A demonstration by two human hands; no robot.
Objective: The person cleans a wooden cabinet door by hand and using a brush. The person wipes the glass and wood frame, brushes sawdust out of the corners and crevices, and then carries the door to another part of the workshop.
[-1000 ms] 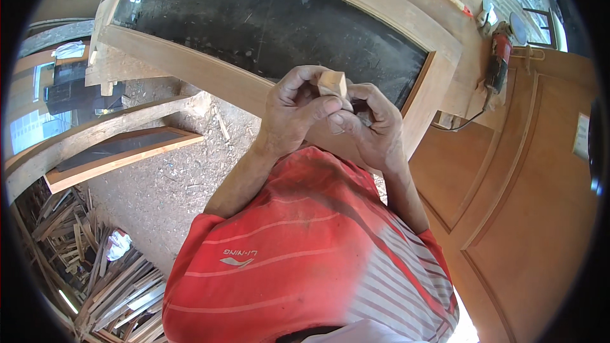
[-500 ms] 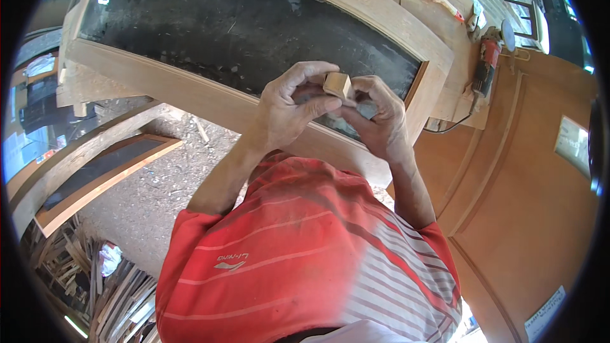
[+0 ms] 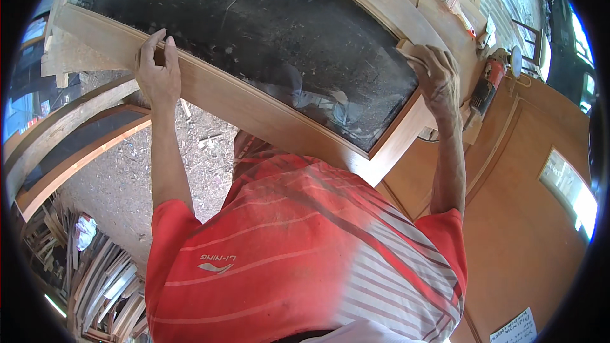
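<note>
A wooden framed panel with a dark, glossy, dusty centre lies in front of me. My left hand rests on its near rail toward the left, thumb and finger apart over the inner edge. At the panel's right end, my right hand holds a small wooden block against the inner edge of the curved far rail. The fingers wrap over most of the block, so its underside is hidden.
Beyond my right hand lie a paint brush and a red and black angle grinder. A brown wooden door stands at the right. Left are a curved wooden piece and stacked wood strips; shavings litter the ground.
Both hands were together over the panel, holding the block. They have parted: the left moved left onto the near rail, the right carried the block right to the far rail.
</note>
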